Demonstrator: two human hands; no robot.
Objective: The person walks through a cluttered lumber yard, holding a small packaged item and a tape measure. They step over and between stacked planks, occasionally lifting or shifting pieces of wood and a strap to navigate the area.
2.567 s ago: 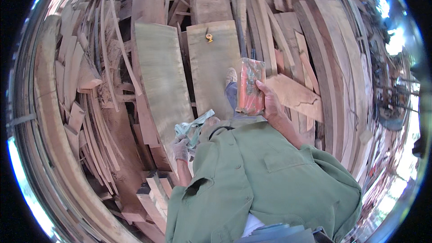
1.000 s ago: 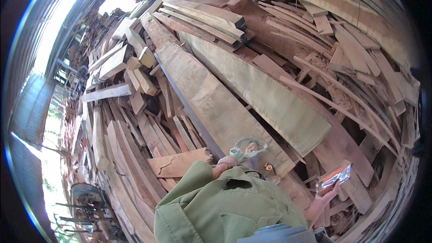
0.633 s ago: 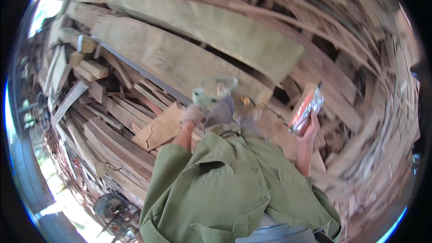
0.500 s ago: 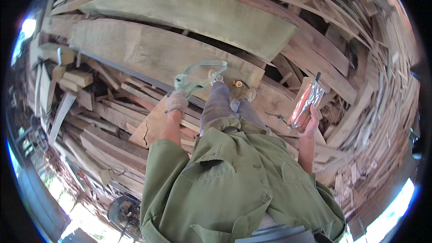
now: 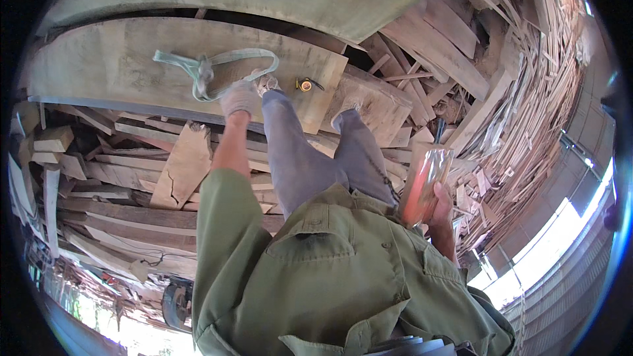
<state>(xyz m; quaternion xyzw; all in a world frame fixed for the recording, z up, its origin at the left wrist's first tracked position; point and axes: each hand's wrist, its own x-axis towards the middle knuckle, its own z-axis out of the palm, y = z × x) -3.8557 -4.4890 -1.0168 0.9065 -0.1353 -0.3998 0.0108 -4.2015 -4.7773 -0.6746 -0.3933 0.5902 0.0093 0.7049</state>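
Swung farther from the body than in the earliest frame, where it was bunched, the green strap (image 5: 254, 55) now spreads its loop above the wide plank (image 5: 99, 66). Its grip, the gloved left hand (image 5: 239, 97), seems closed on it, though blurred. Beyond the plank's right end, nearer the body, the right hand (image 5: 443, 206) clasps a red package (image 5: 420, 184). One shoe (image 5: 267, 84) stands on the plank.

The orange packet (image 5: 421, 183) looks glossy, plastic-wrapped; the wide plank (image 5: 128, 66) is matt wood.

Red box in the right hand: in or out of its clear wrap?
In: glossy clear plastic shows over the red box in the right hand. Whether it's sealed, can't tell.
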